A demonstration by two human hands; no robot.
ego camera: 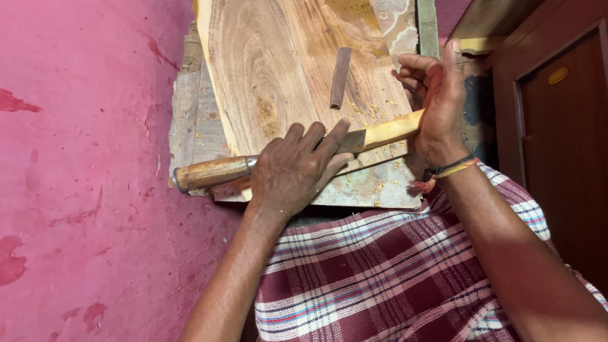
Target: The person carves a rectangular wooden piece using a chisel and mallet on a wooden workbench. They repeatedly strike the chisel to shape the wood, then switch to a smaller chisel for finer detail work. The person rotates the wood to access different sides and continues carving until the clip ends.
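My left hand (296, 170) grips a chisel (215, 172) by the metal shank, its worn wooden handle sticking out to the left. The blade lies against a thin pale strip of wood (389, 130). My right hand (437, 101) holds the right end of that strip. Both rest on a broad brown wooden plank (278, 69) with bold grain. A small dark wood piece (340, 77) lies on the plank above my left hand. Fine shavings are scattered near the strip.
A pink floor (82, 190) spreads to the left. An older grey board (193, 120) lies under the plank. A dark brown door or cabinet (563, 126) stands at the right. A checked cloth (380, 272) covers my lap.
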